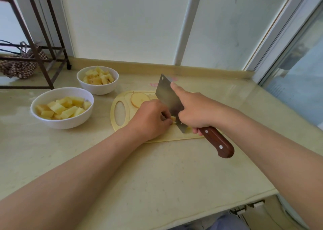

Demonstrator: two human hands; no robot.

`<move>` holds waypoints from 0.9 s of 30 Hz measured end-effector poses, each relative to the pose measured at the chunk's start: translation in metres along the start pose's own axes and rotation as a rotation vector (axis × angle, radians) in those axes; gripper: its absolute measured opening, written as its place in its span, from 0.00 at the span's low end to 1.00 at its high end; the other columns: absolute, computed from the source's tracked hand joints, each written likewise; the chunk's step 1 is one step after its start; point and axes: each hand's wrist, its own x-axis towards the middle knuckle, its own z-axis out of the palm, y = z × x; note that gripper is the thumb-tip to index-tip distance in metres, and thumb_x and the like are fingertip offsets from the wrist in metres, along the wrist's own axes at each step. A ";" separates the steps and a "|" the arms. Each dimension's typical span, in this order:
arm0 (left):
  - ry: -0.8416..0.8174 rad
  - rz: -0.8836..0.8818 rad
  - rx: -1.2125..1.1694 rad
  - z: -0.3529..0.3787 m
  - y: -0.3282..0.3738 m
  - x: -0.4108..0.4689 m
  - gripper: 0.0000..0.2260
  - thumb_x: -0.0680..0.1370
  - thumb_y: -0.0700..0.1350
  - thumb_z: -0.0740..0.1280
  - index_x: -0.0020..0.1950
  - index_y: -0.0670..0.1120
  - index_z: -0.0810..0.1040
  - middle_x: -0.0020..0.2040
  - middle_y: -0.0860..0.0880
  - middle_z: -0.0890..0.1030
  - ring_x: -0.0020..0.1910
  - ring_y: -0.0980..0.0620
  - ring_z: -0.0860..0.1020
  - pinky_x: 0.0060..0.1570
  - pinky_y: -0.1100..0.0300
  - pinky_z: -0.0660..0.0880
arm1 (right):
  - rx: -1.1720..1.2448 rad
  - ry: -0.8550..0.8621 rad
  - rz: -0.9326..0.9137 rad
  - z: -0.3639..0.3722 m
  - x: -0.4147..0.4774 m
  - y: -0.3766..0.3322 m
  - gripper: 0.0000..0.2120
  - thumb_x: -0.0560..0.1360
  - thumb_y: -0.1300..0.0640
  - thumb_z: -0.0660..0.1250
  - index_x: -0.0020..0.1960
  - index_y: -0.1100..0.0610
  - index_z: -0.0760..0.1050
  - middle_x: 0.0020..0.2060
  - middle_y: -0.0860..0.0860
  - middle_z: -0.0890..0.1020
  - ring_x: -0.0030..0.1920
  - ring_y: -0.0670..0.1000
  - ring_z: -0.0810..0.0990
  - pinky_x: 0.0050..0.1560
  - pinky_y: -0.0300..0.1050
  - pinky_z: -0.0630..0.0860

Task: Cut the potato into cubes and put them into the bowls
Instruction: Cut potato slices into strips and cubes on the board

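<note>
Both hands hid most of the potato piece under the knife. Only a small yellow bit showed between them, near the middle of the cutting board. The left hand lay knuckles-up on the board, fingers curled down and pinching that piece. The right hand gripped the knife's brown handle, forefinger stretched along the blade, which stood close against the piece. A round potato slice lay at the board's far side. Left of the board on the tabletop stood a near bowl and a far bowl, both holding potato cubes.
</note>
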 end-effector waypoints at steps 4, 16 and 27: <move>0.014 -0.029 -0.006 0.000 -0.002 0.001 0.07 0.69 0.44 0.76 0.43 0.46 0.80 0.41 0.53 0.73 0.41 0.53 0.72 0.41 0.62 0.68 | 0.021 -0.041 0.024 0.002 -0.013 0.007 0.46 0.77 0.66 0.57 0.82 0.34 0.38 0.40 0.59 0.81 0.25 0.53 0.81 0.29 0.49 0.83; -0.066 -0.033 -0.011 -0.003 0.003 0.000 0.08 0.72 0.47 0.73 0.50 0.48 0.80 0.46 0.53 0.81 0.46 0.54 0.77 0.46 0.60 0.74 | 0.221 0.017 0.028 0.005 -0.014 0.026 0.45 0.77 0.65 0.57 0.81 0.30 0.43 0.39 0.59 0.83 0.27 0.57 0.83 0.29 0.50 0.83; -0.067 -0.030 0.009 0.000 0.000 0.000 0.10 0.73 0.46 0.72 0.53 0.48 0.79 0.48 0.54 0.80 0.48 0.55 0.76 0.49 0.61 0.73 | 0.859 0.224 0.061 -0.014 -0.012 0.089 0.36 0.76 0.71 0.63 0.76 0.41 0.68 0.27 0.55 0.75 0.22 0.54 0.73 0.22 0.42 0.71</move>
